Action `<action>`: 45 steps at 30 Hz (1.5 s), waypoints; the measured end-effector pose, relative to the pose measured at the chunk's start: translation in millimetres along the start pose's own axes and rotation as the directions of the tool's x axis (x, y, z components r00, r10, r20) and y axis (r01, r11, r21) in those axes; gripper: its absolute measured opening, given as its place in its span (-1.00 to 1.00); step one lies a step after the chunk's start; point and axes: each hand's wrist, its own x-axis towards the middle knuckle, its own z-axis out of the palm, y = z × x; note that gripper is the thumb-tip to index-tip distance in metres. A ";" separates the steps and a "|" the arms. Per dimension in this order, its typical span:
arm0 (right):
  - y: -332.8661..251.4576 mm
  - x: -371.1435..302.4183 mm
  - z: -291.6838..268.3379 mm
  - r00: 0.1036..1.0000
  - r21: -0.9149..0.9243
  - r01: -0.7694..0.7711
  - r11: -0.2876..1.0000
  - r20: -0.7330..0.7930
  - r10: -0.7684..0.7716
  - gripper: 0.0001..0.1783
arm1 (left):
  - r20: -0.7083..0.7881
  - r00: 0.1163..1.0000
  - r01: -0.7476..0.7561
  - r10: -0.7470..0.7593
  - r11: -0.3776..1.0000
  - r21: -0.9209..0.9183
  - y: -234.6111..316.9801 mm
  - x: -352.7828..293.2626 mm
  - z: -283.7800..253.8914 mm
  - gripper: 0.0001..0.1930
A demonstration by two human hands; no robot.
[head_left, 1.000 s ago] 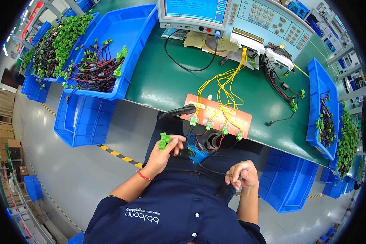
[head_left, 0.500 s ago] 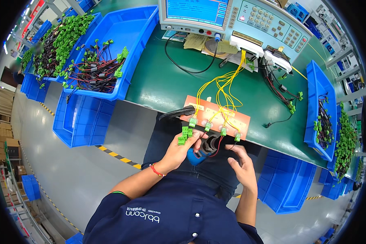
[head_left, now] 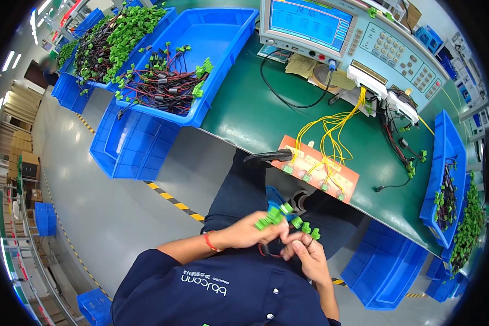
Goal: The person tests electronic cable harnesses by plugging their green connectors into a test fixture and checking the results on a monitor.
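In front of my body, my left hand (head_left: 254,231) is closed around a bunch of green terminal connectors (head_left: 270,219), blurred by motion. Close beside it, my right hand (head_left: 308,256) pinches a cable harness with thin wires and green connectors (head_left: 311,230) at its end. The fingertips of both hands nearly meet, and a dark wire loops beneath them. Beyond the hands, at the table edge, lies an orange board (head_left: 345,175). Green sockets (head_left: 324,186) line its near edge, with yellow wires (head_left: 331,133) running from it to the tester (head_left: 388,57).
A blue tray (head_left: 231,41) of harnesses stands on the green table (head_left: 228,117) at the left, beside a heaped tray. Another blue tray (head_left: 434,201) sits at the right edge. Blue bins (head_left: 130,146) hang below table height. A black cable (head_left: 269,156) rests beside the board.
Both hands have drawn back from the board toward my body, together with the harness. My right hand has closed on its wires. The tester's screen differs, and the view has shifted.
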 end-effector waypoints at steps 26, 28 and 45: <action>-116.4 -51.4 -80.0 0.738 -0.726 0.085 0.683 -0.415 -0.533 -0.73 | -0.012 0.733 0.364 0.680 -0.378 0.851 258.1 12.4 -250.0 -0.53; -149.6 -75.7 -112.7 0.515 -0.860 0.009 0.510 -0.433 -0.740 -0.73 | -0.023 0.752 0.272 0.659 -0.279 0.921 261.7 15.3 -224.0 -0.54; -255.5 -84.2 -369.0 0.533 -0.873 -0.457 -0.171 -0.114 -0.839 -0.59 | -0.114 0.541 0.306 0.833 -0.069 0.950 128.5 -66.5 -61.5 -0.67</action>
